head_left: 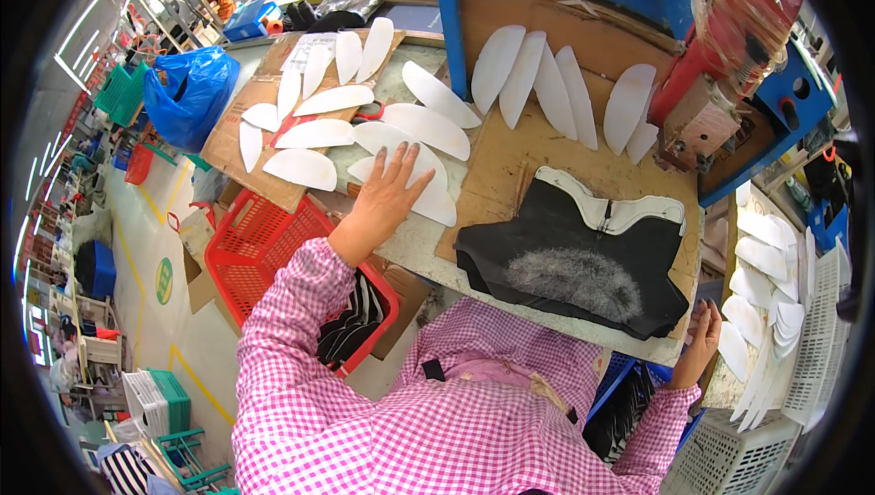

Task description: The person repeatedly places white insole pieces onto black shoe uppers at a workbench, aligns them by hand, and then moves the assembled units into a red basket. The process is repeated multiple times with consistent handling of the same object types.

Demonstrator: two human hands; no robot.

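Note:
My left hand [387, 194] lies with its fingers stretched and apart over a flat white half-moon piece [428, 196], on the left side of the worktable. Whether it grips the piece's edge is not visible. Around it are several more white half-moon pieces [305, 169], some overlapping. A black fabric piece [547, 244] with a greyish worn patch lies flat on the cardboard before me, a white curved edging [583, 196] along its far side. By the table's right edge, beside the black fabric, my right hand [697, 345] has its fingers extended, with nothing seen in them.
A blue machine frame [447, 21] and a red machine arm [720, 48] stand at the back right, more white pieces [551, 94] leaning below. A red basket [264, 231] with striped fabric sits below left. White pieces [761, 285] and white crates [729, 454] are at right.

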